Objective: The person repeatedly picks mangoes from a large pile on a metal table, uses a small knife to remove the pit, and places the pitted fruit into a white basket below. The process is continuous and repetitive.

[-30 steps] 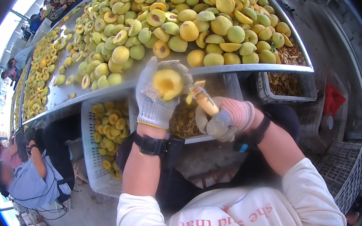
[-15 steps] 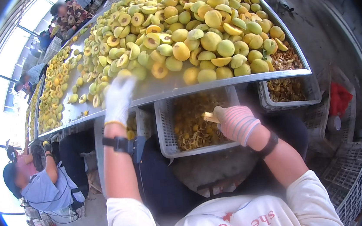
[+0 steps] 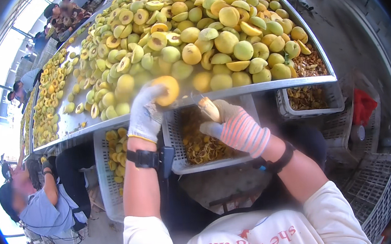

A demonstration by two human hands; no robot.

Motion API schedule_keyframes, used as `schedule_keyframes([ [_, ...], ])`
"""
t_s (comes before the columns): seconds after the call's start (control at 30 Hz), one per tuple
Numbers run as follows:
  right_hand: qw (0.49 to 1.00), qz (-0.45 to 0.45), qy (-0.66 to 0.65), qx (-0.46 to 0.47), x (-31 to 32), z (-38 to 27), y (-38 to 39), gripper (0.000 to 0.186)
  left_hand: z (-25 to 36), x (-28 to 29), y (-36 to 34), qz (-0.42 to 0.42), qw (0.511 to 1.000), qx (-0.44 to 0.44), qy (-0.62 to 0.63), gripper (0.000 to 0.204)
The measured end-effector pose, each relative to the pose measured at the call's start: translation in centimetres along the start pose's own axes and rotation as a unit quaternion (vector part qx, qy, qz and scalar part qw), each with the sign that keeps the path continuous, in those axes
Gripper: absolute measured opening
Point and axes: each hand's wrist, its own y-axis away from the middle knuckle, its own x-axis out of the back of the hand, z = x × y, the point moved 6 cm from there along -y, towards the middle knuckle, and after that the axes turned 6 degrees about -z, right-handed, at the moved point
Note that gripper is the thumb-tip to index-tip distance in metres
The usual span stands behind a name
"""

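Observation:
My left hand [image 3: 146,115], in a white glove, is closed on a yellow peach half [image 3: 169,90] and holds it up over the table's near edge. In my right hand [image 3: 239,129], gloved with pink and grey stripes, is a short wooden-handled pitting tool [image 3: 209,110]. Its thin metal tip points toward the fruit but stands apart from it. Just beyond both hands, a big heap of yellow-green peach halves [image 3: 225,42] covers the metal table [image 3: 267,86]. Below the hands sits a grey crate [image 3: 173,164] with brownish scraps in it.
A white crate [image 3: 108,196] with yellow fruit halves stands left of my legs. Another crate [image 3: 312,110] of scraps is under the table's right corner, beneath a pile of stones [image 3: 310,65]. Empty crates [image 3: 376,189] and a red bag [image 3: 363,106] lie at right. A co-worker [image 3: 48,209] sits at left.
My left hand has come back rightward from the heap with a peach half in its fingers. My right hand has moved left and up, bringing the tool's tip near the fruit.

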Motion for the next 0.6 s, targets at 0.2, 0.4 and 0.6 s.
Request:
schedule_keyframes([
  [0.2,0.998,-0.032,-0.031,0.033,-4.2,-1.7,-1.7,0.041,-1.9,-3.4,5.0,-0.008,0.987,-0.074,0.14,0.037],
  [0.4,0.973,-0.064,-0.198,0.103,-6.1,-1.7,-1.8,0.042,-1.6,-3.2,4.6,-0.061,0.987,-0.057,0.134,0.05],
  [0.6,0.976,-0.07,0.201,-0.041,-4.7,-1.8,-2.6,0.043,-1.7,-3.8,4.5,0.001,0.987,-0.053,0.15,0.055],
])
